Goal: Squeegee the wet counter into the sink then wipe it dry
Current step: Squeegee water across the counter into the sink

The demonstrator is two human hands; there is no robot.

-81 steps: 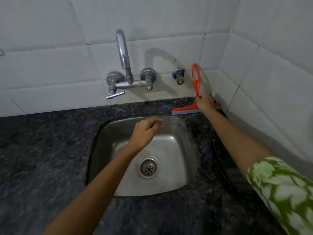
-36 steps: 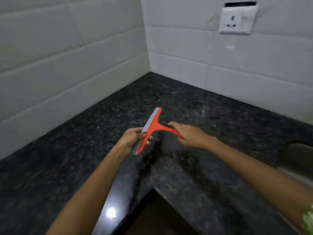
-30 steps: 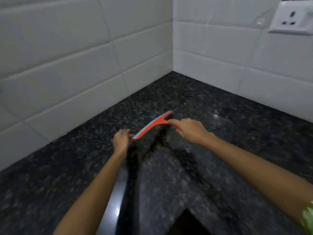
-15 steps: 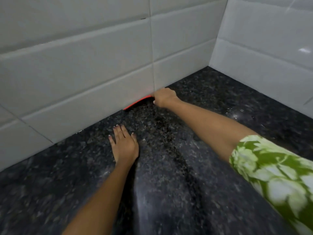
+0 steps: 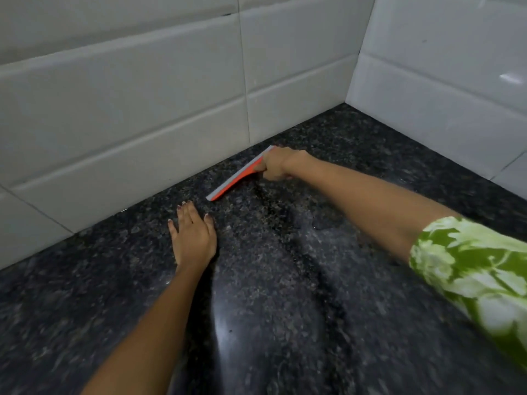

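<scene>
Compared with the view half a second earlier, the squeegee stands off the tiled wall instead of tight against its foot, and more of the grey blade edge shows; the left hand lies in much the same spot. Right hand: fingers curled round the orange handle where it meets the blade bar, hiding most of the handle. Blade: edge down on the dark granite counter, roughly parallel to the wall and just in front of it. Left hand: flat on the stone, fingers straight and slightly spread, holding nothing, its fingertips near the blade's near end but apart from it.

Step in hand, as judged: the opening pull of a squeegee stroke from the back of the counter. The sink is out of view, so the stroke's direction toward it cannot be checked here. A good stroke probably calls for the whole blade length kept in contact, the handle tilted so that the rubber trails, even downward pressure, and one continuous pull with no lift. The left hand lies close to the blade's likely path and may need to move aside. A glossy sheen across the stone suggests water, though individual droplets cannot be made out.

Count: one squeegee, two hands, one counter, two tiled wall faces meeting at a corner, one green patterned sleeve on the right arm.
</scene>
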